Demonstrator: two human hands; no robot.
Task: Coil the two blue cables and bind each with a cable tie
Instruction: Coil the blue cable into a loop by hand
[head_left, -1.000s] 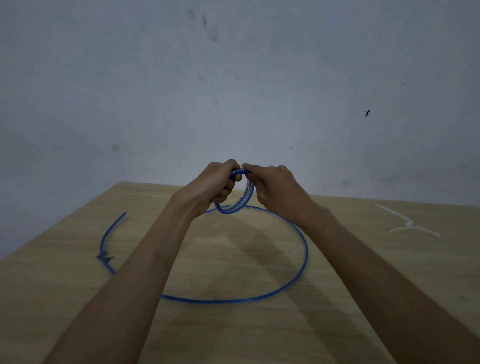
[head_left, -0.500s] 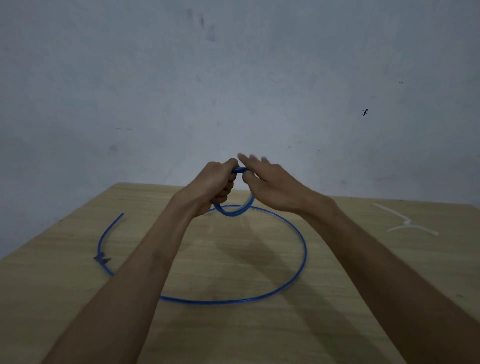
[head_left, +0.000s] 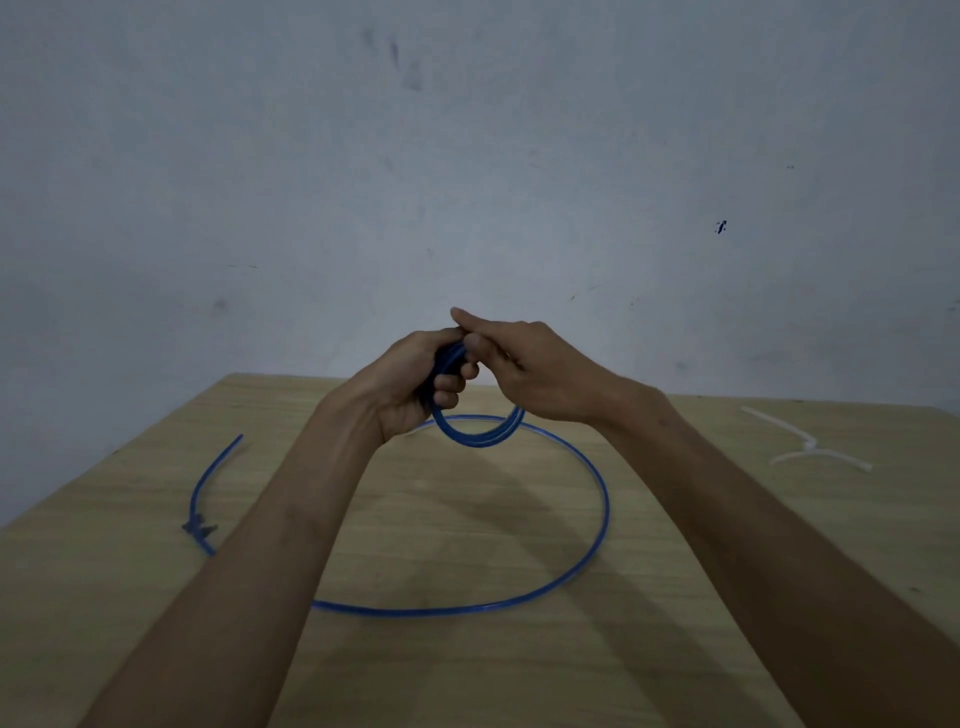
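Note:
A blue cable is partly wound into a small coil (head_left: 480, 440) that hangs above the wooden table (head_left: 467, 675). My left hand (head_left: 415, 379) grips the coil's top with curled fingers. My right hand (head_left: 530, 374) reaches over it with fingers straight, its thumb tip touching the strands. The cable's loose length (head_left: 602, 499) lies in a wide arc on the table, passes under my left forearm and ends at the far left (head_left: 236, 441). Two white cable ties (head_left: 802, 452) lie crossed at the far right.
A small dark piece (head_left: 198, 528) sits on the cable at the left. A grey wall (head_left: 467, 156) stands right behind the table's far edge. The table's left edge runs diagonally near the cable's end.
My right hand let go of its pinch on the coil, spread its fingers, and now lies stretched over my left hand's fingers. The coil and my left hand stayed in place.

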